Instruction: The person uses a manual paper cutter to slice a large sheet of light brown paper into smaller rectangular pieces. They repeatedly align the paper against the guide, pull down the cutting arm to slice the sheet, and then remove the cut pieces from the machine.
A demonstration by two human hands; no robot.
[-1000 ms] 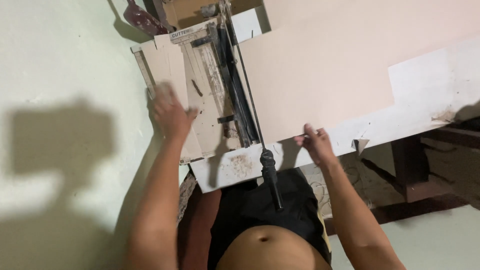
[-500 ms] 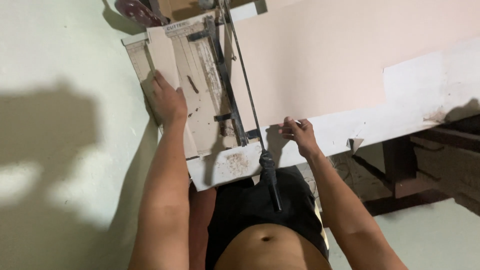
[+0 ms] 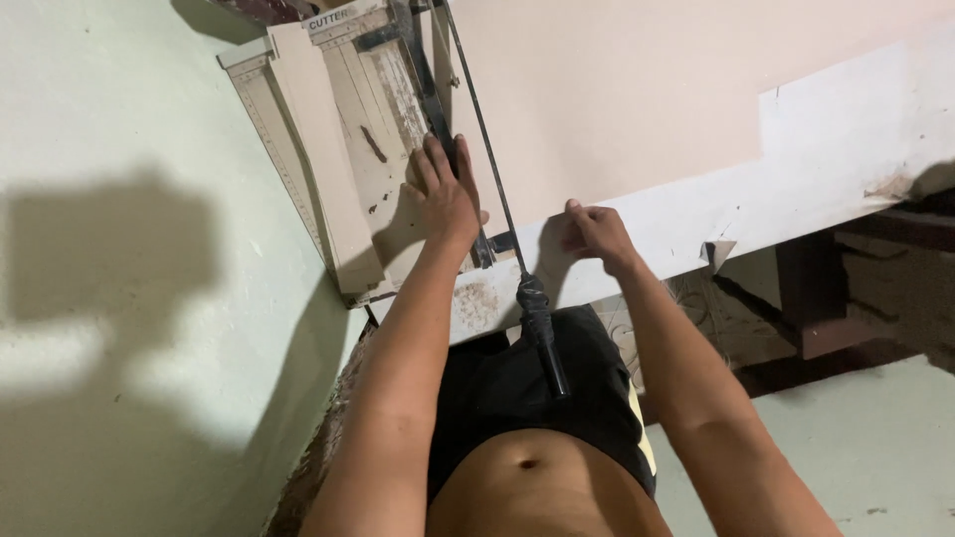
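A lever paper cutter (image 3: 368,129) lies on a white table (image 3: 836,149). Its long blade arm is raised, and the black handle (image 3: 542,333) sticks out over the table's front edge. My left hand (image 3: 445,189) rests flat on the cutter bed by the black clamp bar, fingers spread, holding nothing. A large pale pink sheet of card (image 3: 637,89) lies to the right of the blade. My right hand (image 3: 594,233) pinches that sheet's near edge. A narrow cut strip of card (image 3: 323,159) lies along the cutter's left side.
A pale green wall (image 3: 129,268) stands close on the left. Under the table at the right are dark wooden frame parts (image 3: 826,288) and a pale floor (image 3: 875,447). My bare torso and black shorts (image 3: 517,398) are against the table's front edge.
My left hand has left the cut strip at the cutter's left side and moved right onto the bed beside the clamp bar. My right hand stays on the pink sheet's near edge.
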